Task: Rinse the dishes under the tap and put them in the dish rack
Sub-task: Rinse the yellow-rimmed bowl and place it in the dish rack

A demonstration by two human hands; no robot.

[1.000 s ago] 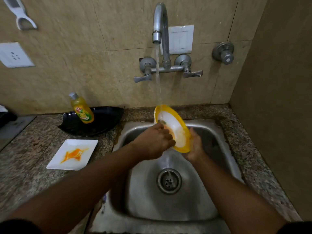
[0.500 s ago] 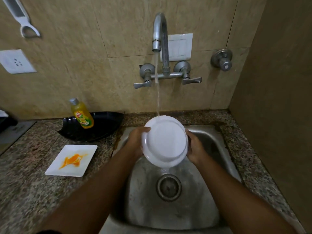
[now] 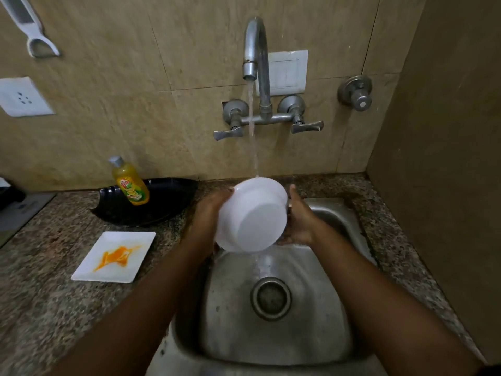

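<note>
Head camera looks forward and down, close over the sink (image 3: 273, 346).

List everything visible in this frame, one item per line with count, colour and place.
bowl: 1, white, underside to camera, under the stream
tap: 1, metal, wall, running
sink: 1, steel, centre
square plate: 1, white with orange smear, counter left
black dish: 1, black, counter by wall
soap bottle: 1, yellow, on black dish
socket: 1, white, wall left
left hand: on bowl's left
right hand: on bowl's right
</note>
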